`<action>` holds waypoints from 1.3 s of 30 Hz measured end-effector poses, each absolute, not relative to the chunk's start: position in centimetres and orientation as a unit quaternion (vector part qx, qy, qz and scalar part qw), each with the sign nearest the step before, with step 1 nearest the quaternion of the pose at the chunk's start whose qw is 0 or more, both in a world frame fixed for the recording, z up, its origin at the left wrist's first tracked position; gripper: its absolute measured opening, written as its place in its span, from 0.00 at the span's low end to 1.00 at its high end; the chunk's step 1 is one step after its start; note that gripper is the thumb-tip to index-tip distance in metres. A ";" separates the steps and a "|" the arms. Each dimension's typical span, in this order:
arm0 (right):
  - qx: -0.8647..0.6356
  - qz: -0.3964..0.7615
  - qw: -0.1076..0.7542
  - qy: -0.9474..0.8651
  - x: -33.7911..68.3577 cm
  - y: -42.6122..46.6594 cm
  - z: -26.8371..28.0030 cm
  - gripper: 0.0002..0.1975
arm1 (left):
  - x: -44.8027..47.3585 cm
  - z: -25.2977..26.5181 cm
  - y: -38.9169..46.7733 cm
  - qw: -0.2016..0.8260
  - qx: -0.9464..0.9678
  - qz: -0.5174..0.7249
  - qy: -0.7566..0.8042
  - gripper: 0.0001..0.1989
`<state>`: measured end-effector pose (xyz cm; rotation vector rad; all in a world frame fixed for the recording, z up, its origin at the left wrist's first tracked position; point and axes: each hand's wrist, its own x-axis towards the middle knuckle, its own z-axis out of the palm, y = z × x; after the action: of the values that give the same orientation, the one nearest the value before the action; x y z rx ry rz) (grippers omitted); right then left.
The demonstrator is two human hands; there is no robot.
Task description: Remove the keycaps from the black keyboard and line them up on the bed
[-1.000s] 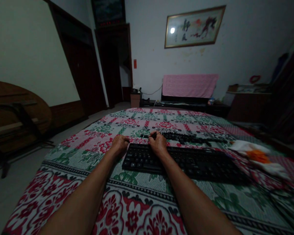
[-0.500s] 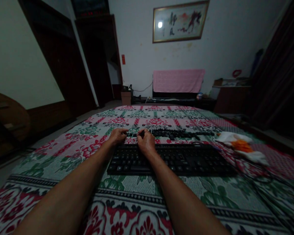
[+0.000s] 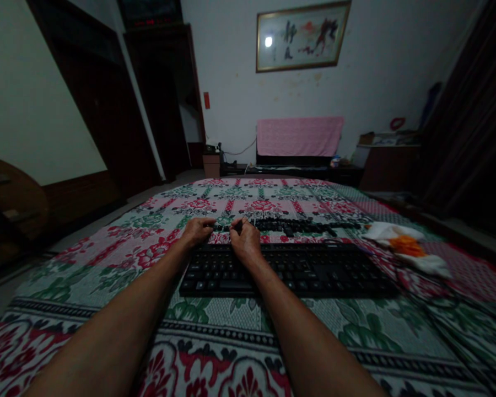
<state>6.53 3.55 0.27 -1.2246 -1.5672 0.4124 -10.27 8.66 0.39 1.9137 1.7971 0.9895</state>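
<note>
your left hand: by the far left corner of your black keyboard, fingers bent, can't tell if they're pinching anything | your right hand: around the keyboard's far edge, fingers curled, dark bit between, can't say if gripped | keyboard's flat on patterned cloth, small black pieces rowed just behind

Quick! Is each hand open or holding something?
Left hand: partly curled beside small black pieces; grip can't be told.
Right hand: closed on something small and dark, too dim to name.
</note>
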 end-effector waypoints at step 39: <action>-0.410 0.262 0.512 -0.707 7.1 -0.9 -0.4 0.07 | -14.2 2.6 -2.3 0.372 0.740 0.228 0.511 0.15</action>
<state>7.07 -0.91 -0.37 -0.9874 -1.7021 0.6313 -14.16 -2.28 2.59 1.8970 1.3105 0.5834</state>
